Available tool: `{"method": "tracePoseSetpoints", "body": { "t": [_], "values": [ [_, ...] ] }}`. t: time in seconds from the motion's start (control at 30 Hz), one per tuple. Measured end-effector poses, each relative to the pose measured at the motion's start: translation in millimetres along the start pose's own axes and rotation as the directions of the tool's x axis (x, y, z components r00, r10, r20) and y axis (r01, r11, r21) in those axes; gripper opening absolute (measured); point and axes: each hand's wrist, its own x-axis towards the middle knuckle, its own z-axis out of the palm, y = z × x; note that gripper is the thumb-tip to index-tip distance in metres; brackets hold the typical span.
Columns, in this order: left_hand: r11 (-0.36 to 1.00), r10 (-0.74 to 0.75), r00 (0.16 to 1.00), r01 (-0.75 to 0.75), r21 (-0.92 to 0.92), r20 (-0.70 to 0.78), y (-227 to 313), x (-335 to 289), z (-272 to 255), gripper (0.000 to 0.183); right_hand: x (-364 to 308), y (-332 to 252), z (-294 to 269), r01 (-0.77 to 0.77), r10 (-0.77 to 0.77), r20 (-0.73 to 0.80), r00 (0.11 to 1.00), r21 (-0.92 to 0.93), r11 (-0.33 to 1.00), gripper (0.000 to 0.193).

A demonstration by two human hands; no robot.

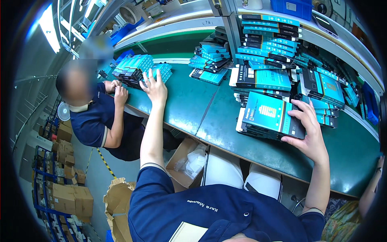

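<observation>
My left hand (pixel 155 89) reaches far out on the left with its fingers spread. Its fingertips overlap the near side of neat rows of small blue-and-black boxes (pixel 135 66); whether they touch cannot be made out. My right hand (pixel 307 127) grips the right end of a flat blue-and-black box (pixel 264 114) with a battery-like picture, thumb at the near edge and fingers over the far corner. That box lies on a low stack of similar flat boxes, whose dark edges show below it.
Tall stacks of flat boxes (pixel 268 44) rise at the back right, with tilted ones (pixel 322 86) beside them. A smaller pile (pixel 209 56) stands mid-table. A co-worker (pixel 96 117) sits at the left. Below the green table (pixel 181 109) is an open carton (pixel 177 161). A metal post (pixel 231 30) supports the shelf.
</observation>
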Motion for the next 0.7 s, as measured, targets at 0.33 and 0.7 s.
{"method": "tracePoseSetpoints", "body": {
  "t": [0.33, 0.7],
  "values": [
    [0.891, 0.058, 0.991, 0.001, -0.453, 0.117, 19.6, -38.8, -61.9, 0.032, -1.3, 3.5, 0.8, 0.102, -0.093, -0.154, 0.984, 0.046, 0.994, 0.041],
    [0.061, 0.166, 0.917, -0.378, -0.924, -0.364, 103.0, -160.7, -274.9, 0.012, -52.1, -26.3, -14.2, 0.348, -0.208, -0.281, 0.937, 0.696, 0.628, 0.022]
  ]
}}
